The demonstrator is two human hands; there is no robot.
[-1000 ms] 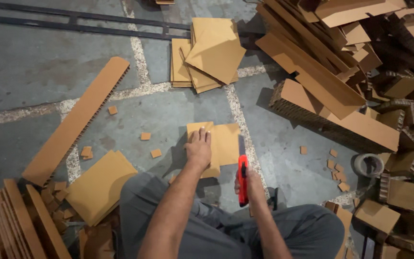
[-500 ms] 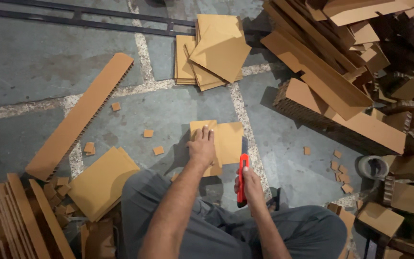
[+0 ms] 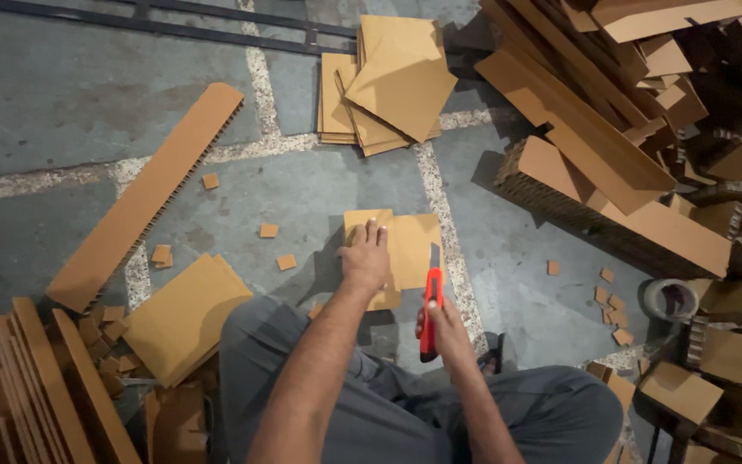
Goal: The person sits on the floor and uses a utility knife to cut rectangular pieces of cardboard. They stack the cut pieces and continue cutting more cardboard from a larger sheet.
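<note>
— Cardboard square (image 3: 404,249) position?

— Flat on the grey concrete floor (image 3: 62,94), in front of the knees. The left hand (image 3: 365,259) lies on its left part, fingers straight and spread, pressing, not gripping.

— Right hand (image 3: 442,325)?

— Clenched round an orange knife (image 3: 430,311), blade at the square's right edge.

— Containers?

— None seen. Stock lies loose: a stack of flat squares (image 3: 388,86) further off, a long honeycomb strip (image 3: 143,198) to the left, a larger sheet (image 3: 186,316) by the left knee, honeycomb blocks (image 3: 611,198) heaped on the right. Small offcuts (image 3: 268,230) dot the floor. A tape roll (image 3: 668,299) sits right.
</note>
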